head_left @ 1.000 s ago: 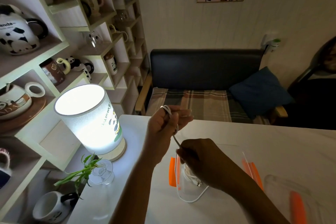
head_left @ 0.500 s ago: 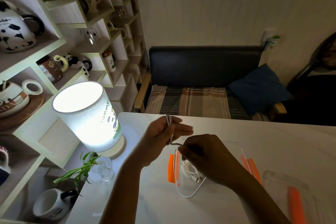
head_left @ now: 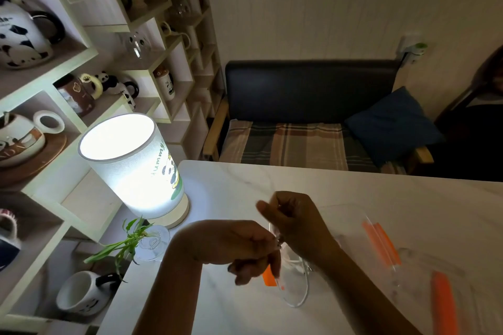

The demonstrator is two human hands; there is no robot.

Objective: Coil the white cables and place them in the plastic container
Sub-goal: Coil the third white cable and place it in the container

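My left hand (head_left: 245, 247) and right hand (head_left: 296, 223) both curled, pinching thin white cable (head_left: 299, 294), its loop drooping below my fingers into clear plastic container (head_left: 353, 215).

Both hands (head_left: 246, 246) pinch white cable (head_left: 302, 294) (over container (head_left: 353, 215)).

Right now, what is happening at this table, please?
A person works a thin white cable with both hands over a white table. The left hand and the right hand are close together, fingers curled, apparently pinching the cable between them. A loop of it hangs down over a clear plastic container with orange clips, which stands open. Its lid lies to the right. A lit lamp stands to the left.
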